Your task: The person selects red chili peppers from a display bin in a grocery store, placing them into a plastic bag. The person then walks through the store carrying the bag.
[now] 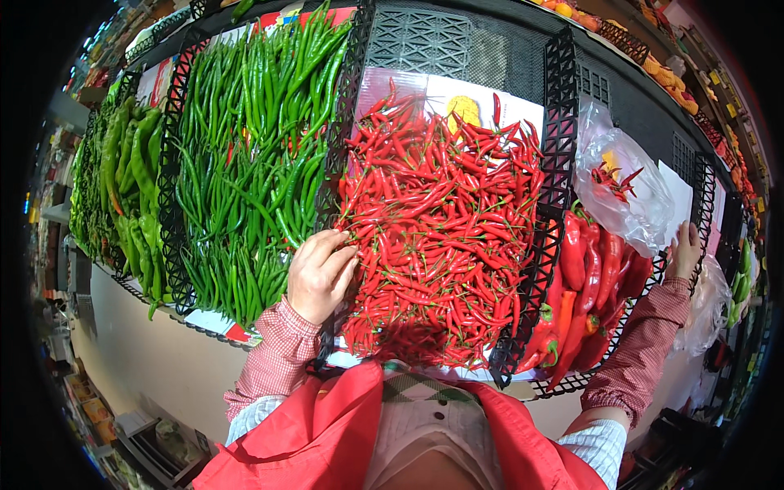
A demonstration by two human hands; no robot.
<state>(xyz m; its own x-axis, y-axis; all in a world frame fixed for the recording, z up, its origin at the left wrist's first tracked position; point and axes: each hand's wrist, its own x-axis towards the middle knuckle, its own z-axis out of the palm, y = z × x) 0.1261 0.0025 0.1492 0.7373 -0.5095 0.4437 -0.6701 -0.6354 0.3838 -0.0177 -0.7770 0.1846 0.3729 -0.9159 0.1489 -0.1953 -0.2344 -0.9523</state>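
My left hand point(320, 275) is at the left edge of a heap of small red chilies point(441, 245), beside a black lattice divider point(338, 135). Its fingers are bent and the tips meet the nearest chilies; whether one is pinched between them is unclear. Over on the right, my right hand point(684, 252) is by another black lattice divider point(704, 196), past the large red peppers point(591, 275). Its fingers point away from me, and the palm side is hidden. A clear plastic bag point(625, 177) with a few red chilies point(615, 182) in it lies above the large peppers.
Long green chilies point(263, 122) fill the section left of the red heap. Broader green peppers point(138, 159) lie farther left. Another clear plastic bag point(704, 306) hangs near my right forearm. Printed cardboard point(520, 119) lines the display under the red chilies.
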